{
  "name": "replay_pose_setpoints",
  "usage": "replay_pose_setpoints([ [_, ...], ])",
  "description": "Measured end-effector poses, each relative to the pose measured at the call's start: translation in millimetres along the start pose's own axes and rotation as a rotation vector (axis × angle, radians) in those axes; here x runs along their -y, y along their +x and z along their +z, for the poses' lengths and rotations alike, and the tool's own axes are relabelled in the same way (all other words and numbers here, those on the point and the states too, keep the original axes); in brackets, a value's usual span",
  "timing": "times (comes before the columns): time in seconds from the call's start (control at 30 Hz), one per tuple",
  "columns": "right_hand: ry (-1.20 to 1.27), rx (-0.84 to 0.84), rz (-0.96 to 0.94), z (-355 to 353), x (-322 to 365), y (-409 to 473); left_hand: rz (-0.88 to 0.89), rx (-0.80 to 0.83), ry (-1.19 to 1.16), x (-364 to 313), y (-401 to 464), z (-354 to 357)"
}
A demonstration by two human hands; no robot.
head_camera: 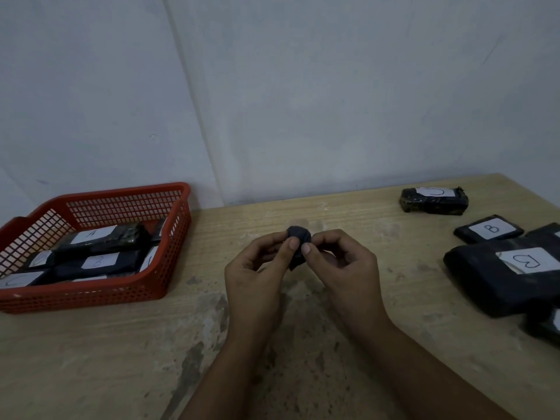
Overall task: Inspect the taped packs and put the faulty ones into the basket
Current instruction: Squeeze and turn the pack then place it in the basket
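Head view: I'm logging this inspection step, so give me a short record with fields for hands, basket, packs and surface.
held item: small dark crumpled wad, possibly tape
left hand: pinches the wad
right hand: pinches the wad
basket: red, at left, holds several labelled dark packs
packs on table: at right, including one labelled B
surface: wooden table, stained

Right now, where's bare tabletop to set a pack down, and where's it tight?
Free: the table strip between the red basket and the U-labelled pack, behind both hands; also the near edge below the basket. Tight: the right edge, where the B-labelled pack and the large pack cluster. The left hand and right hand pinch a small dark wad at centre.
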State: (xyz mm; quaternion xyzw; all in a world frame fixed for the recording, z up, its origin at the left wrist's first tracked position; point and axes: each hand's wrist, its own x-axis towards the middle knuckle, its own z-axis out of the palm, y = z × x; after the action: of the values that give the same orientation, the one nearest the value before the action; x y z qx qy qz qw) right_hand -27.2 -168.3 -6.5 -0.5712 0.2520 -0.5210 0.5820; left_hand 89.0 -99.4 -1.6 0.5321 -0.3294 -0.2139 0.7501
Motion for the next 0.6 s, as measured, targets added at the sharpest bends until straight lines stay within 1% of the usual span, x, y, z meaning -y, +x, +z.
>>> replay_pose_setpoints([
  [0.13, -0.014, -0.053, 0.021, 0, -2, 0, 0.081, 0.003, 0.101, 3, -2, 0],
  [0.23, -0.029, -0.056, 0.037, -3, -6, 3, 0.108, 0.015, 0.166, 10, -2, -1],
  [0.33, -0.02, -0.067, 0.053, -5, -8, 6, 0.132, 0.063, 0.217, 12, -2, 0],
  [0.43, 0.11, -0.135, 0.152, -9, -8, 15, 0.295, 0.096, 0.454, 14, 0, -1],
  [0.47, 0.189, -0.151, 0.202, -10, -7, 18, 0.305, 0.079, 0.519, 16, 2, -2],
  [0.53, 0.34, -0.161, 0.275, -12, -6, 23, 0.219, 0.038, 0.565, 19, 7, -7],
  [0.6, 0.446, -0.151, 0.307, -11, -5, 24, 0.12, 0.035, 0.525, 22, 9, -11],
])
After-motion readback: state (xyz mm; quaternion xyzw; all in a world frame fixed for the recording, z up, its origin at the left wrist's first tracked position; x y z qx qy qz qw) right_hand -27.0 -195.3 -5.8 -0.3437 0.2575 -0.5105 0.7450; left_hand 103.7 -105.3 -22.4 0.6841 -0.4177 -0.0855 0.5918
